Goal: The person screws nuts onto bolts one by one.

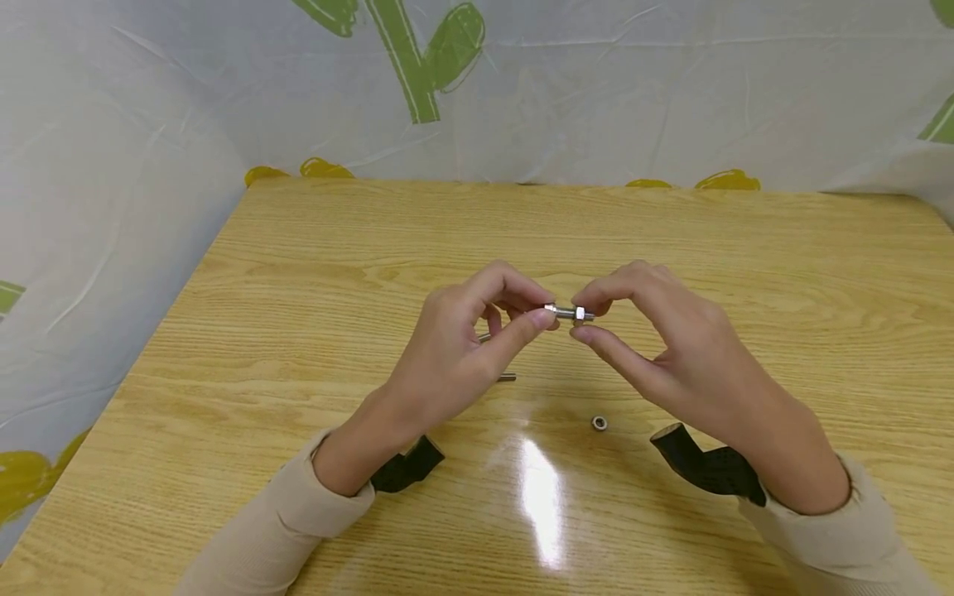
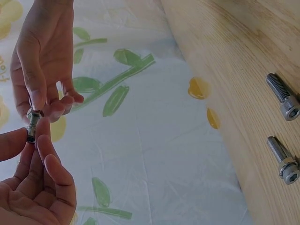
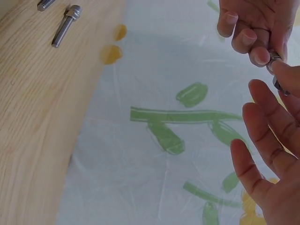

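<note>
wooden tabletop (image 1: 298,265) bears a metal ring (image 1: 599,424); left hand (image 1: 464,343) partly hides two bolts (image 1: 508,377).

Yellow lettering (image 2: 3,69) on patterned sheet (image 2: 154,154), cut off, unreadable

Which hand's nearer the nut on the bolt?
Right. Right hand pinches the nut; left hand is farther off, pinching the bolt left of the nut.
</note>
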Motion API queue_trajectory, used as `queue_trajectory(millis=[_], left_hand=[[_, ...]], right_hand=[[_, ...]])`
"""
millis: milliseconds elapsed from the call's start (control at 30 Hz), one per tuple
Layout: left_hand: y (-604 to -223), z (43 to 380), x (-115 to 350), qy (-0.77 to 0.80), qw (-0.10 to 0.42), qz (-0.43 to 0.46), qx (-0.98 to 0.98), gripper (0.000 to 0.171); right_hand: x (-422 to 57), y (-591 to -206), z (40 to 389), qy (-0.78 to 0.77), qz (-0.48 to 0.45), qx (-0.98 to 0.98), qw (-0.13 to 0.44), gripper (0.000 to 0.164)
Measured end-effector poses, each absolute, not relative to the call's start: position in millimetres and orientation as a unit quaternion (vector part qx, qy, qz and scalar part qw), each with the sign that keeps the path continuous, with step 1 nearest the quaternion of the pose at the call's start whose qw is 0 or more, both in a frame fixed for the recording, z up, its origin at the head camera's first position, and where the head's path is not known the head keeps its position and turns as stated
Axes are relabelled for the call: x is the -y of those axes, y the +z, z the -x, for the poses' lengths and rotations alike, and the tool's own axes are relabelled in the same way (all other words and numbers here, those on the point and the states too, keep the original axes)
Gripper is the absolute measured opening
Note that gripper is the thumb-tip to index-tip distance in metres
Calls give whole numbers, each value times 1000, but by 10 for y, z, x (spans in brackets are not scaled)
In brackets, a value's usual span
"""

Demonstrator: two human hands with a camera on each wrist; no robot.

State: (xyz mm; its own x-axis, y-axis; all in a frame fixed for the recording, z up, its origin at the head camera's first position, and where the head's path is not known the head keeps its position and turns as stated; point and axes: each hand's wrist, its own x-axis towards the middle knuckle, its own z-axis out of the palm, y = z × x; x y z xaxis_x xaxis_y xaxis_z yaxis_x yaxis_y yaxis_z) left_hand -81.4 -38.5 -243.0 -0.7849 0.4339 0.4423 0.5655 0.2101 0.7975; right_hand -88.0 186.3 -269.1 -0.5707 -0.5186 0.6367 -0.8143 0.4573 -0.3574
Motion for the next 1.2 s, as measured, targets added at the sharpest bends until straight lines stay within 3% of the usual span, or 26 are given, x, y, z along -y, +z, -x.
queue_trajectory(millis=[467,633,733,933,1200], left_hand=[[-2427,795,379,-537,65,327,775,10],[-2419,787,373,-542,62,324,773,10],[-2423,788,376,-545,61,321,772,10],[-2428,792,382,-541,65,321,774,10],[-2424,790,376,-543,66,321,773,10]], right_hand=[[-1764,-2558,777,317,-365,854,193,7],[-1732,-2487,743,323,-359,855,189,18],[-1758,-2510,739,312,-341,868,182,9],[-1817,-2611,794,312,-355,857,207,44],[-1837,-2667,846,311,-391,834,234,32]])
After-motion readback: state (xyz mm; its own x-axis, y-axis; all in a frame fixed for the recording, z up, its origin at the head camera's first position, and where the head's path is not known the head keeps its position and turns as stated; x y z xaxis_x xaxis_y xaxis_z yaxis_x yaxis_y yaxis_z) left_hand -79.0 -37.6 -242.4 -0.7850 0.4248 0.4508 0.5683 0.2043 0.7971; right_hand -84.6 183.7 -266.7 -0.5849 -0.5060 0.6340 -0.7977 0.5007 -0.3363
